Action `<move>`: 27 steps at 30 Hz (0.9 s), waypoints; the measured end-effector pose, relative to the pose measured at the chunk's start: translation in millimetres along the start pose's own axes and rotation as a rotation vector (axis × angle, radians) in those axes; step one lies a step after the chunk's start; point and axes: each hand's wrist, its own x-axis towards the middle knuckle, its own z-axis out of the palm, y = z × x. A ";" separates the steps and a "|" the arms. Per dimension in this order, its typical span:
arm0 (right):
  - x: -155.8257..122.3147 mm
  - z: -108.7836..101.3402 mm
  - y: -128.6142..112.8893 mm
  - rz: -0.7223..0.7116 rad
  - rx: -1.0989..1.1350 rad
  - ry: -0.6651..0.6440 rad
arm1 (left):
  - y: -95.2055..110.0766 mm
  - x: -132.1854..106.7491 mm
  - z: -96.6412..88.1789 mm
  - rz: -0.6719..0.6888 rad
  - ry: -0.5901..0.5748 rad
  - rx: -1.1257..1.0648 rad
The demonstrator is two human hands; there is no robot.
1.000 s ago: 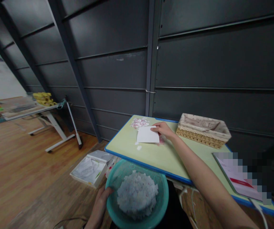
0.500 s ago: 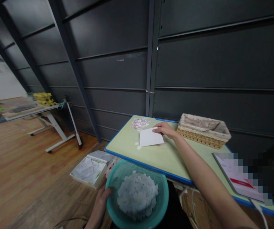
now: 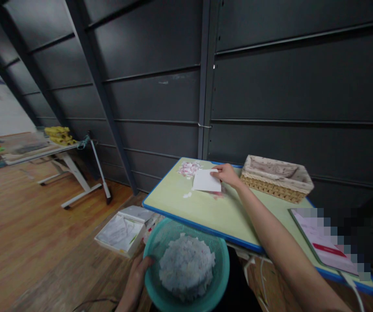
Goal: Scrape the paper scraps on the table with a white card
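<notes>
My right hand (image 3: 227,174) pinches a white card (image 3: 207,180) by its right edge, low over the table top. Behind the card's left corner lies a heap of small pink and white paper scraps (image 3: 187,168). A few white bits (image 3: 187,195) are scattered just below the card. With its thumb over the rim, my left hand (image 3: 141,269) grips a green plastic basket (image 3: 224,277) below the table's front edge. Inside the basket is a big pile of pale torn paper pieces (image 3: 186,265). Most of the left fingers are hidden behind the basket's wall.
The pale green table (image 3: 173,197) has a blue edge. On it stand a cloth-lined wicker basket (image 3: 276,180) and, at right, a partly blurred tablet-like panel (image 3: 332,255). An open white box (image 3: 121,233) lies on the floor. Another table (image 3: 48,151) stands at far left.
My right hand has shifted the white card slightly away from me and to the right, across the table. The left hand and the green basket stay where they were.
</notes>
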 end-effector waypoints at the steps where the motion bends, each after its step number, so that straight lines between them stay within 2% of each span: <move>1: -0.3 -0.7 -2.3 -0.002 -0.034 0.027 | 1.3 -0.9 0.4 0.007 -0.002 0.000; 4: -1.6 -5.2 -8.2 -0.013 -0.088 0.062 | 3.8 -2.8 0.7 0.008 -0.009 0.002; 6: -3.0 -10.4 -10.8 -0.022 -0.075 0.025 | 4.0 -2.5 0.4 -0.015 -0.005 0.002; 10: -7.6 -17.5 -14.3 0.018 0.047 -0.174 | 3.7 0.2 0.6 -0.019 0.020 0.006; 14: -11.7 -4.1 -18.5 0.025 0.164 -0.315 | 3.7 -0.9 1.3 -0.003 0.041 0.009; 17: -12.5 13.7 -22.7 0.024 0.268 -0.290 | 3.1 -3.5 0.9 -0.044 0.042 -0.003; 20: -12.7 24.0 -26.9 0.040 0.348 -0.197 | 3.7 -4.6 0.5 -0.061 0.049 -0.002; 25: -13.0 23.7 -28.1 0.054 0.305 -0.115 | 8.8 -4.4 1.3 -0.070 -0.062 0.035; 27: -12.8 23.1 -27.1 0.054 0.282 -0.116 | 9.0 -5.0 1.2 -0.084 -0.054 0.039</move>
